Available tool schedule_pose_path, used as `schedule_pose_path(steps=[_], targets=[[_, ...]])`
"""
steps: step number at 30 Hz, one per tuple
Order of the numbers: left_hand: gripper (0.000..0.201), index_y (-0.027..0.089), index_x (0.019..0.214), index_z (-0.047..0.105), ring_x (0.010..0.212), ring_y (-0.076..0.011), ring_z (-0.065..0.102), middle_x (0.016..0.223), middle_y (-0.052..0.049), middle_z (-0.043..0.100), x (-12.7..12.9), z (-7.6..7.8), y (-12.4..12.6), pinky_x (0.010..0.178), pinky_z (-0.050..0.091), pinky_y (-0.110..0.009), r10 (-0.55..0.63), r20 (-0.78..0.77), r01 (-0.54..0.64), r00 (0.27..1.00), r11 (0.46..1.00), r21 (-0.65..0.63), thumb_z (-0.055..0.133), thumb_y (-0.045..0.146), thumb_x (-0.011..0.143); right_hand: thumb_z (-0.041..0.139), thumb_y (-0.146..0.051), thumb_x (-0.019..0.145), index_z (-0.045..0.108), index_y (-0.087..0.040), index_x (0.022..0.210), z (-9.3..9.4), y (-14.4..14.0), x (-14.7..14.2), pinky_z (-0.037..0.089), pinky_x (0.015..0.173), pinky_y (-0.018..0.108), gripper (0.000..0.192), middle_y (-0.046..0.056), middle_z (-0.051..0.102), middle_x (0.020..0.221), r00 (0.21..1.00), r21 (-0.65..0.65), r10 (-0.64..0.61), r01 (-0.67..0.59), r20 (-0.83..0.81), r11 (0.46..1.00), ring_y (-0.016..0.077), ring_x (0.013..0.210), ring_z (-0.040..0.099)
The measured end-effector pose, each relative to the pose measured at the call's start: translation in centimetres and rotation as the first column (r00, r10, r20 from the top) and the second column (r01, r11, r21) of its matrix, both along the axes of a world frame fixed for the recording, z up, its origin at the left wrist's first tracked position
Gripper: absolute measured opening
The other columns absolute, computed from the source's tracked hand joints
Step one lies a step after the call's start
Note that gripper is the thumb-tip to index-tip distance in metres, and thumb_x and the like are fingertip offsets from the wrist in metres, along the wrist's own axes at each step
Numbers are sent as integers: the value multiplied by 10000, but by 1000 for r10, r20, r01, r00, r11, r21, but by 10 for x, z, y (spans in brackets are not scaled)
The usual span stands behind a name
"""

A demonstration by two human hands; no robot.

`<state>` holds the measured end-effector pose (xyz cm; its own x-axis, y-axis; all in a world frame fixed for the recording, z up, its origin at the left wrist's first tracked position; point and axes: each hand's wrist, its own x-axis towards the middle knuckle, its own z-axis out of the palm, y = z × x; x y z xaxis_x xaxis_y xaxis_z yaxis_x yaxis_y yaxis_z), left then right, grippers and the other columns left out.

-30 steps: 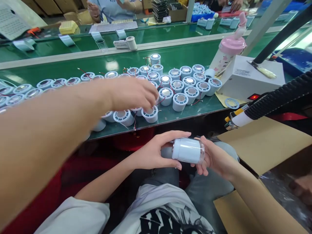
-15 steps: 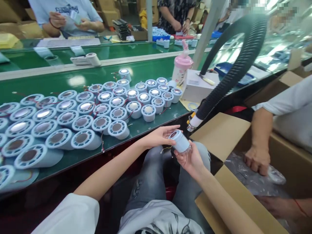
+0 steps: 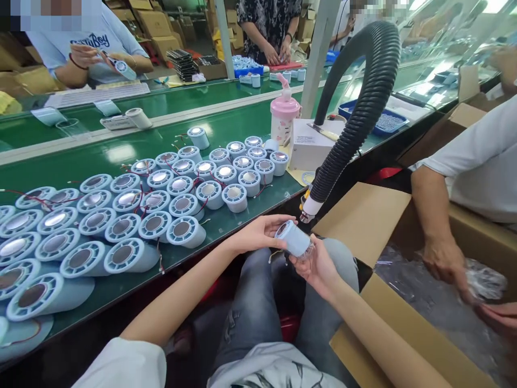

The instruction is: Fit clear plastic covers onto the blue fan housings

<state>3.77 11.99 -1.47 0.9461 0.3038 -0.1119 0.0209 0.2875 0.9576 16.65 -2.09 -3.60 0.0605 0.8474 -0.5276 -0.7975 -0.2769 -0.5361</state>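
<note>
Glossy green-topped assembly bench (image 3: 238, 121) crosses the room at a slant; a pale rail (image 3: 202, 111) divides its surface lengthwise; two light-grey posts (image 3: 318, 54) rise along it, the right-hand one broader in view; stacked cardboard cartons (image 3: 155, 27) occupy the rear at upper left, with others visible between the posts; a white light reflection (image 3: 121, 152) marks the bench top, with stronger glare toward its far right end; a red seat (image 3: 290, 326) shows at lower centre; floor under the bench lies in shadow, its material too dark to tell.
</note>
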Motion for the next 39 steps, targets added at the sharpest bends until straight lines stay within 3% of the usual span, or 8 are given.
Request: schedule_pose_path(steps=[6, 11, 17, 21, 24, 27, 33, 39], targets=[[741, 232, 1247, 574, 1290, -275, 510, 1402, -131, 522, -46, 22, -33, 1070, 423, -410, 78, 62, -88, 995, 978, 190, 865, 111, 577, 203, -455, 1029, 582, -116, 809, 31, -18, -6, 319, 323, 117, 554, 85, 626, 542, 972, -63, 228, -224, 54, 972, 79, 341, 488], [664, 270, 1241, 602, 1247, -271, 528, 1374, -113, 516, -66, 42, -57, 930, 526, -335, 81, 85, -108, 993, 917, 385, 829, 118, 636, 141, -488, 1025, 568, -126, 737, 58, -28, -7, 354, 298, 110, 630, 51, 611, 541, 869, -146, 490, -478, 68, 866, 83, 338, 541], [582, 256, 1274, 561, 1185, -252, 560, 1307, -102, 541, -75, 60, -75, 926, 531, -330, 162, -35, -134, 986, 902, 411, 770, 216, 732, 237, -756, 889, 626, -135, 809, 55, -38, -6, 374, 291, 128, 737, 38, 585, 527, 774, -46, 623, -622, 114, 781, 103, 352, 549], [604, 251, 1312, 512, 1101, -235, 602, 1247, -92, 569, -79, 66, -82, 903, 549, -340, 204, -120, -163, 972, 944, 289, 752, 271, 758, 530, -697, 832, 566, -215, 1261, 47, -49, 1, 603, 626, 320, 646, 138, 675, 1089, 703, 171, 243, -463, 668, 870, 231, 799, 698], [598, 257, 1324, 501, 1007, -213, 632, 1180, -79, 602, -80, 67, -85, 839, 565, -322, 210, -147, -169, 967, 953, 251, 737, 307, 776, 794, -255, 763, 456, -396, 1390, 47, -54, 8, 426, 1069, 431, 727, 20, 376, 1518, 430, 372, -137, -530, 893, 762, 282, 1313, 453], [647, 272, 1362, 479, 924, -200, 654, 1180, -79, 618, -81, 68, -85, 764, 570, -298, 179, -176, -135, 968, 962, 237, 739, 340, 773, 702, -57, 800, 517, -421, 1346, 49, -55, 11, 416, 1084, 409, 682, -12, 458, 1467, 246, 375, -285, -659, 927, 652, 254, 1320, 454], [740, 298, 1387, 482, 1226, -256, 551, 1412, -84, 497, -86, 69, -82, 1019, 485, -359, 135, -81, -117, 988, 974, 195, 785, 195, 719, 692, -241, 858, 549, -397, 1312, 58, -57, 3, 612, 761, 343, 502, 34, 667, 1166, 733, 288, 196, -478, 652, 830, 231, 957, 686], [771, 317, 1432, 416, 1133, -229, 612, 1305, -68, 597, -82, 55, -85, 938, 523, -327, 88, -130, -85, 988, 996, 27, 751, 173, 754, 712, -179, 810, 641, -337, 1241, 49, -57, 1, 586, 647, 303, 464, 4, 708, 810, 664, 167, 235, -483, 710, 860, 174, 647, 666]])
